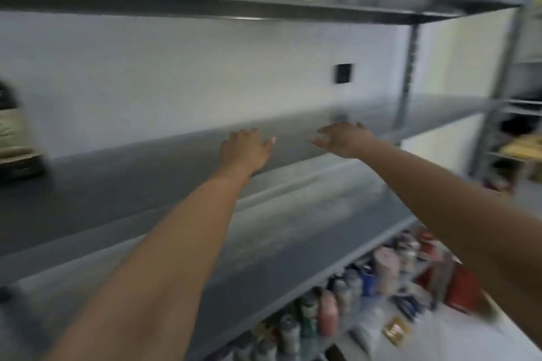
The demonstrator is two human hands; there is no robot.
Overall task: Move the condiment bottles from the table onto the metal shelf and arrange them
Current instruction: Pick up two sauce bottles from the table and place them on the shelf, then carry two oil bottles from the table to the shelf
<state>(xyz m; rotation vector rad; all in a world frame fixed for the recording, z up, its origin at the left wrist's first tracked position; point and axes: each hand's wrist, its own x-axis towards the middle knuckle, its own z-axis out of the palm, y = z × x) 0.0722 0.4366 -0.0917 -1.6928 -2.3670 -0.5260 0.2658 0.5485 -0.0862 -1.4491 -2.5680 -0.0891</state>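
Our left hand and right hand hover spread and empty over the shelf; the bottles packed tight below them on the desk could topple if we grab sloppily.

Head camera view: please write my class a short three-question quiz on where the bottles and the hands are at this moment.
1. True or false: the left-hand grip is curled round a bottle.
2. Where do most of the condiment bottles stand? A. on the table; B. on the topmost board; C. in the person's arms.
3. Fill in: the dark bottle stands at the ____ end of the metal shelf.
Key: 1 false, it is open and empty; 2 A; 3 left.
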